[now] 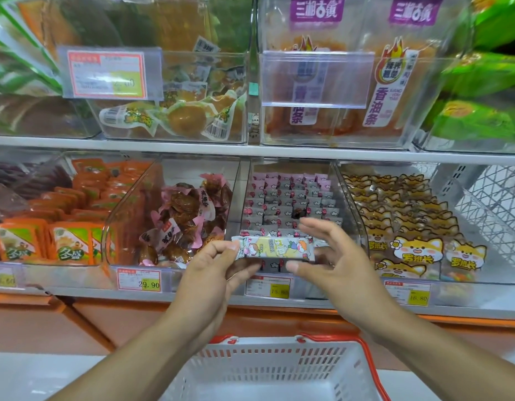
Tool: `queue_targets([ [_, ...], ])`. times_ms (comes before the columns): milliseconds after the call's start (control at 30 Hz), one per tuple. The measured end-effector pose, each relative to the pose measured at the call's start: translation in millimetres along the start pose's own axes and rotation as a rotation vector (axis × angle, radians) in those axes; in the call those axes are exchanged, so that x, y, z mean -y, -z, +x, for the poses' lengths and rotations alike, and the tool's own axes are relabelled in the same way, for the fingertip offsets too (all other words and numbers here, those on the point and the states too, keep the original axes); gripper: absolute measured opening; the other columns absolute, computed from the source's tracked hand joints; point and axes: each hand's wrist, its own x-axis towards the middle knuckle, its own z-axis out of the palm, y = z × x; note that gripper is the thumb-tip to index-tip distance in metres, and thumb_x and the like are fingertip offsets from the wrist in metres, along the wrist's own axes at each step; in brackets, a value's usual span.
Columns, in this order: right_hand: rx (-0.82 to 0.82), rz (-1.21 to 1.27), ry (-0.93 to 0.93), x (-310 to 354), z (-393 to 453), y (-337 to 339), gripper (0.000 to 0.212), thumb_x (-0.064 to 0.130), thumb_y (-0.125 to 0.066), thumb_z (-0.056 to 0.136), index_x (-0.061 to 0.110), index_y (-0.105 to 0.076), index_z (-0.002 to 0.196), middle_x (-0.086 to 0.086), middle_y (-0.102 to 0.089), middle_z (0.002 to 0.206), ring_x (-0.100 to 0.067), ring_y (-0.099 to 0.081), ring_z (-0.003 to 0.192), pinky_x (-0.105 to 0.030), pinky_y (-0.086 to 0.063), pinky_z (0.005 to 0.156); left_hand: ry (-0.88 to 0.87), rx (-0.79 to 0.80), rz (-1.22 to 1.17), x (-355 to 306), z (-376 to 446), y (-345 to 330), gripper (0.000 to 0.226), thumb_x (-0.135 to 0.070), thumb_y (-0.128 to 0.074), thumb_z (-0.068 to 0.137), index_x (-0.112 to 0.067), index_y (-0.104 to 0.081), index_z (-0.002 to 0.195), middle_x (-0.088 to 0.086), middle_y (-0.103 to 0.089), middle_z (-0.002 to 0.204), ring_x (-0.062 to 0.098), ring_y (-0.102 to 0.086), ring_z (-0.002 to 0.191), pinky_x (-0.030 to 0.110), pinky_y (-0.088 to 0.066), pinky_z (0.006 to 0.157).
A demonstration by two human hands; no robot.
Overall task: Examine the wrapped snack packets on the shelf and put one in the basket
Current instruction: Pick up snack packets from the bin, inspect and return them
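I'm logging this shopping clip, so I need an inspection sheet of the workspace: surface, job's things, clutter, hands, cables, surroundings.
Surface: white shelf carrying clear bins.
Job's things: snack packet held level before the pink packet bin; white basket, red-rimmed, below the hands.
Clutter: price tags on the bin fronts.
Hands: left hand pinches the packet's left end; right hand open at its right end, contact unclear.
Cables: nothing seen.
Surroundings: orange packets, brown wrapped snacks, fox-print packets; upper bins above.
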Motion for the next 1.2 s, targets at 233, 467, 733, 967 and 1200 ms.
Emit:
queue_targets([
  [233, 0.008, 0.23, -0.099, -2.6, 6.1, 0.9, 0.023, 0.027, -0.076, 0.087, 0.027, -0.071, 0.109, -0.003, -0.078, 0.095, -0.016, -0.074, 0.085, -0.028, -0.061, 0.075, -0.214, 0.115, 0.436, -6.4, -6.4, 3.3, 0.03, -0.044, -0.072, 0.082, -0.035, -0.071, 0.111, -0.01, -0.073, 0.115, 0.004, -0.069, 0.107, 0.022, -0.057, 0.083],
  [467, 0.116, 0.359, -0.301, -5.5, 11.2, 1.3, 0.046, 0.057, -0.071, 0.081, 0.016, -0.079, 0.101, -0.012, -0.076, 0.094, -0.02, -0.068, 0.074, -0.026, -0.057, 0.068, -0.141, 0.143, 0.415, 1.2, -7.7, 2.6, 0.035, -0.042, -0.085, 0.064, -0.027, -0.08, 0.096, 0.005, -0.079, 0.1, 0.018, -0.075, 0.095, 0.024, -0.059, 0.076],
  [733, 0.135, 0.372, -0.141, -3.2, 12.7, 6.2, 0.041, 0.021, -0.081, 0.075, 0.028, -0.072, 0.114, -0.004, -0.077, 0.111, -0.02, -0.074, 0.103, -0.023, -0.058, 0.082, -0.119, 0.111, 0.332, 0.7, -7.2, -0.3, 0.035, -0.046, -0.083, 0.063, -0.027, -0.079, 0.092, 0.009, -0.079, 0.096, 0.008, -0.072, 0.079, 0.016, -0.054, 0.063],
  [967, 0.215, 0.406, -0.191, -3.7, 15.8, 9.1, 0.033, 0.006, -0.065, 0.095, 0.02, -0.065, 0.125, -0.006, -0.076, 0.115, -0.022, -0.072, 0.11, -0.025, -0.059, 0.084, -0.114, -0.014, 0.289, 0.0, -2.2, 3.2, 0.032, -0.045, -0.082, 0.065, -0.022, -0.078, 0.088, 0.011, -0.08, 0.094, 0.022, -0.077, 0.086, 0.017, -0.058, 0.064],
  [1200, 0.277, 0.113, -0.049, -3.1, 11.6, 13.3, 0.058, -0.005, -0.074, 0.086, 0.035, -0.067, 0.128, -0.017, -0.067, 0.122, -0.019, -0.061, 0.083, -0.039, -0.06, 0.088, 0.114, -0.03, 0.351, 1.6, 0.6, 7.0, 0.058, -0.054, -0.079, 0.07, -0.007, -0.077, 0.103, 0.015, -0.079, 0.09, 0.021, -0.073, 0.062, 0.02, -0.056, 0.051],
])
